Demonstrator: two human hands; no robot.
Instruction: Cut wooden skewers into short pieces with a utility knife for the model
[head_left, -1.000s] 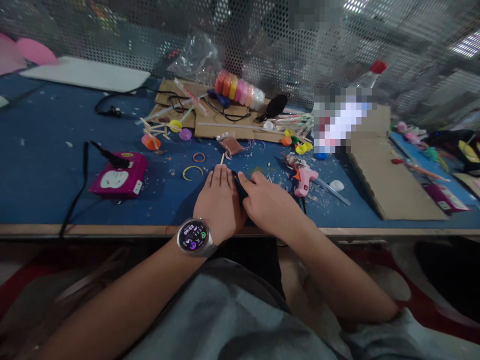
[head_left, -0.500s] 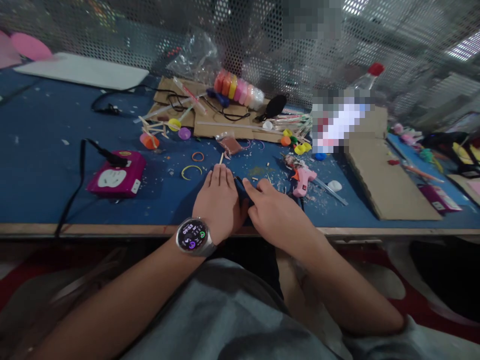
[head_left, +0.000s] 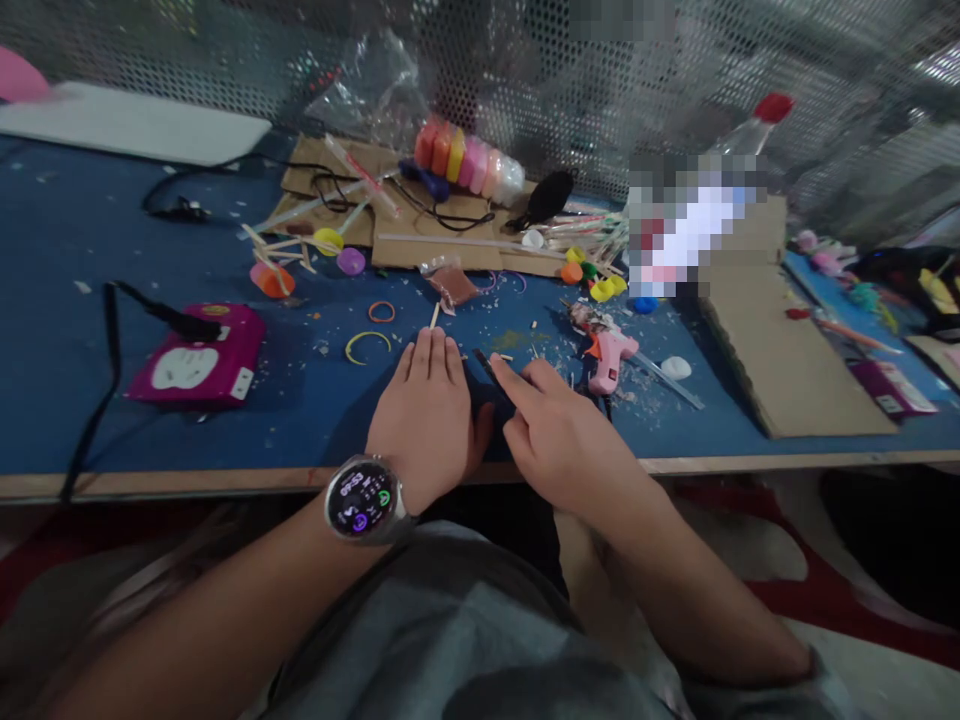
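Note:
My left hand [head_left: 421, 420] lies flat on the blue table, palm down, with its fingers stretched out. From under its fingertips pokes the end of a thin wooden stick [head_left: 435, 315]; the rest is hidden beneath the hand. Just to the right, my right hand [head_left: 566, 430] is closed, index finger extended along a slim dark tool that looks like a craft knife [head_left: 482, 359]. Only its narrow front part shows, and its handle is covered by the fingers. The knife's tip is apart from the left hand. Small wood bits lie beyond the right fingertips.
A pink glue gun [head_left: 611, 360] lies right of my hands, among scraps. On the left sits a magenta power box [head_left: 199, 360] with a black cable. Cardboard [head_left: 420, 250], clay tubs [head_left: 465, 160] and a brown packet [head_left: 454, 285] lie behind; a red-capped bottle [head_left: 772, 108] stands back right.
My view has shifted slightly. The right hand has drawn a little away from the left, and more of the dark tool shows. The left hand stays flat on the stick.

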